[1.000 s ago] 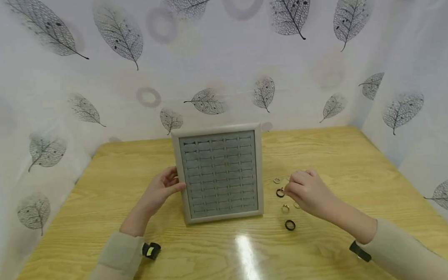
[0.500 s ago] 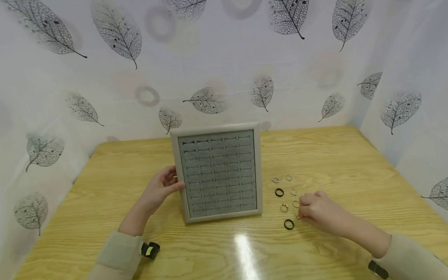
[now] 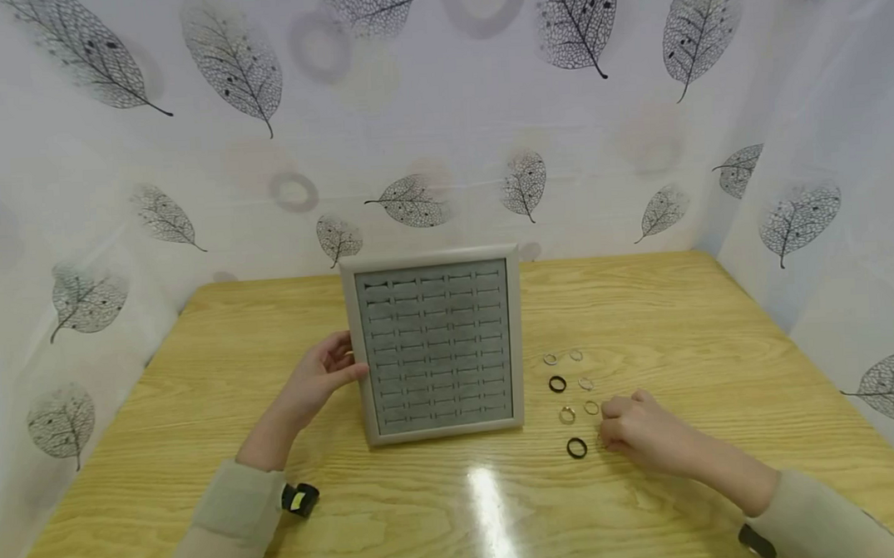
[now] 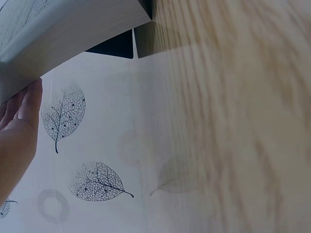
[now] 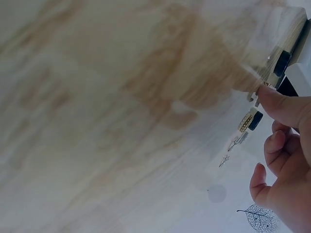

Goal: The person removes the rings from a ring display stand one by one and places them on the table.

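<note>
A ring display board (image 3: 438, 346), grey with rows of slots inside a pale frame, stands nearly upright on the table. My left hand (image 3: 318, 386) grips its left edge, thumb on the front and fingers behind. In the left wrist view the frame's side (image 4: 73, 41) rests against the fingers (image 4: 30, 104). To the right of the board, my right hand (image 3: 641, 433) is down at the tabletop. Its thumb and forefinger pinch a small thin ring (image 3: 601, 441), mostly hidden by the fingertips. Close by lie a black ring (image 3: 569, 452) and a gold-toned ring (image 3: 568, 423).
Another black ring (image 3: 558, 391) and several thin silvery rings, one of them a ring (image 3: 545, 362) near the board, lie in two loose columns on the wooden table (image 3: 397, 514). A leaf-print curtain (image 3: 439, 104) hangs behind and at both sides.
My right hand has moved from the upper rings toward the table's front and right, uncovering several silvery rings. The left hand and the board stay in place.
</note>
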Tool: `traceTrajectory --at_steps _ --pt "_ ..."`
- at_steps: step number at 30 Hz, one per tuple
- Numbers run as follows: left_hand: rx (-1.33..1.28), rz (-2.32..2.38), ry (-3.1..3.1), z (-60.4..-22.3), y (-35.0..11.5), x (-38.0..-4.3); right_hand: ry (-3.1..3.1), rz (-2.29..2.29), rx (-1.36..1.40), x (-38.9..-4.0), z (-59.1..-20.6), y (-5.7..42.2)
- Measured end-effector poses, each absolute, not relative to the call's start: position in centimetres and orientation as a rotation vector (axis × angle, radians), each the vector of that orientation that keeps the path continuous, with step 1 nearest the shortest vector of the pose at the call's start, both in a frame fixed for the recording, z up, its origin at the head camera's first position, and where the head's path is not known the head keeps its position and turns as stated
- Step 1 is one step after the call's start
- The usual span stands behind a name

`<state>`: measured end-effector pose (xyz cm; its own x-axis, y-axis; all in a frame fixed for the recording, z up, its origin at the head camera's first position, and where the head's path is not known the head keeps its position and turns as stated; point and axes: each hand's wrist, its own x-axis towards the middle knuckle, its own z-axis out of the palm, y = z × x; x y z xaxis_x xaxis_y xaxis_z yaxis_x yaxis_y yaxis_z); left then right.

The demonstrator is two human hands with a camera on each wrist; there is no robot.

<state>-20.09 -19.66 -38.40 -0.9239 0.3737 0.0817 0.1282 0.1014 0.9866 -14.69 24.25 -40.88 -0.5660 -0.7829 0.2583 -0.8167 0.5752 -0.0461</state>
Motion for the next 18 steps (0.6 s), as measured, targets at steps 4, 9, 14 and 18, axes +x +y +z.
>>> traceTrajectory --at_steps 4,9,14,18 --pt "0.493 1.918 2.188 -38.4 -19.6 -20.1 -2.569 0.219 1.34 -14.8 -41.0 24.5" --pt "0.505 1.905 2.196 -38.3 -19.6 -20.2 -2.54 0.223 1.348 -14.9 -40.8 24.6" --pt "0.542 1.812 2.308 -37.9 -19.9 -19.8 -2.527 0.277 1.288 -15.2 -39.9 24.5" --pt "0.596 1.739 2.451 -37.2 -20.4 -19.3 -2.51 0.302 1.149 -15.6 -38.6 23.9"
